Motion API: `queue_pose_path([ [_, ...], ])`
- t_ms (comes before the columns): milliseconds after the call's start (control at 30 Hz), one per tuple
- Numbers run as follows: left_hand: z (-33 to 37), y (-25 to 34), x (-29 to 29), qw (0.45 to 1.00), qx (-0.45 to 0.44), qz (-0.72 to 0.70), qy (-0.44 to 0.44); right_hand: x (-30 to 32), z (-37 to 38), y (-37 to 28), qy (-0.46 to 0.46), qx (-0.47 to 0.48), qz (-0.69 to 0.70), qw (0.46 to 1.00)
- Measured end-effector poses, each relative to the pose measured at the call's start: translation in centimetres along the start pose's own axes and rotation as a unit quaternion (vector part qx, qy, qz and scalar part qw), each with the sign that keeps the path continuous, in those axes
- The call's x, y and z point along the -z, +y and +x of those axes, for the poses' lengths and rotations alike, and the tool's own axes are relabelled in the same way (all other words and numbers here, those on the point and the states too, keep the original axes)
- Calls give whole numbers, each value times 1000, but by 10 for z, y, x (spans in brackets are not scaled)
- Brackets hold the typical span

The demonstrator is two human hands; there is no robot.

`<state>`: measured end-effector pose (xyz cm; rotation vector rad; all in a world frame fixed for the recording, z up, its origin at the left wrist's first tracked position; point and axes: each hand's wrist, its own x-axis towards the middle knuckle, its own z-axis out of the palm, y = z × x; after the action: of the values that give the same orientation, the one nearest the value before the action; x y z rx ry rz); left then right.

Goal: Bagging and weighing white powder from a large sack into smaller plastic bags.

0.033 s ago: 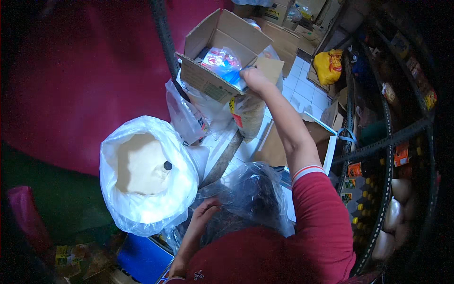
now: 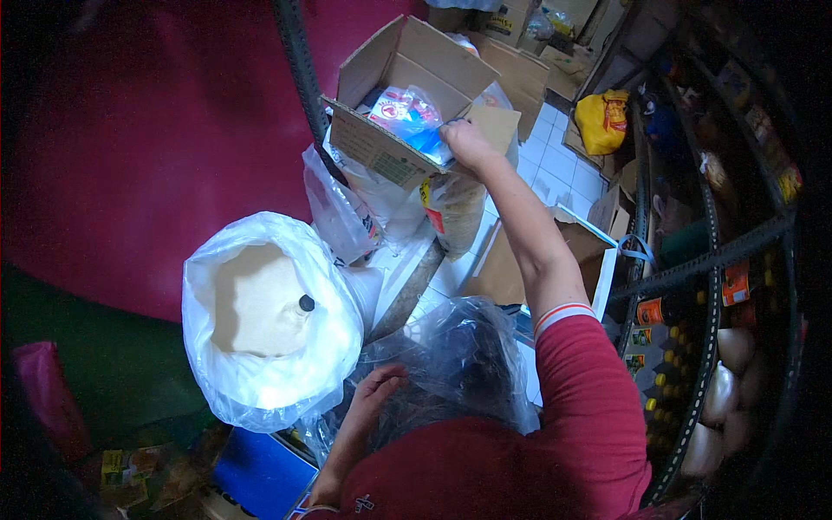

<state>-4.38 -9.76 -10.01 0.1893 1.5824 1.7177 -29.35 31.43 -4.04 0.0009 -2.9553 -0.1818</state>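
My right arm reaches to an open cardboard box (image 2: 381, 147). My right hand (image 2: 466, 144) is closed at its right rim, fingertips hidden beside a blue plastic item (image 2: 426, 141); what they hold cannot be made out. A clear plastic packet with a red print (image 2: 400, 107) lies in the box. My left hand (image 2: 380, 384) hovers beside a large clear plastic bag (image 2: 459, 355), its fingers curled together with nothing visible in them. To its left stands a big white plastic-lined sack (image 2: 212, 381) of pale powder (image 2: 260, 299), with a dark-ended object (image 2: 306, 302) stuck in it.
Filled bags (image 2: 455, 208) stand beneath the box. Another open carton (image 2: 598, 269) is right of them on white tiles (image 2: 555, 160). Metal shelving (image 2: 711, 251) with bottles (image 2: 660, 355) runs along the right. A yellow bag (image 2: 601, 123) lies farther back; a blue box (image 2: 260, 472) is at lower left.
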Motion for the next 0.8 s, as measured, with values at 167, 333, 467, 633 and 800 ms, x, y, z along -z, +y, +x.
queue_pose_path([
  [167, 8, 9, -13, 998, 37, -36, -37, -1, 1, 3, 119, -6, 45, 992],
  [333, 15, 21, -18, 997, 63, 3, -33, 32, 4, 6, 24, -48, 9, 999],
  [467, 21, 19, -17, 998, 46, -10, -50, 31, 18, 18, -28, -97, 31, 994],
  [633, 19, 22, -20, 997, 66, -27, -41, 27, 27, 27, 27, -97, 79, 992],
  [800, 16, 24, -21, 996, 75, -17, -35, 32, 23, 50, 221, -230, 260, 912],
])
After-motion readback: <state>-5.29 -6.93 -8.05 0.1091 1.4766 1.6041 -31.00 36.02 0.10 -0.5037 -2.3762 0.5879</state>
